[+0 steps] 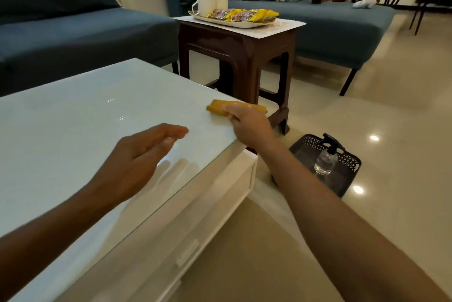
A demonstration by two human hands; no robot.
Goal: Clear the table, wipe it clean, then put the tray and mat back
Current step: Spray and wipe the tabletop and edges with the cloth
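Fingers (232, 112) of one hand (249, 125) press one cloth (220, 107).

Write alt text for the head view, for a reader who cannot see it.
A person's right hand presses a yellow cloth onto a white glass-topped table near its far edge, while the left hand hovers open above the top. Behind, a tray of cups and snack packets sits on a mat on a brown stool.
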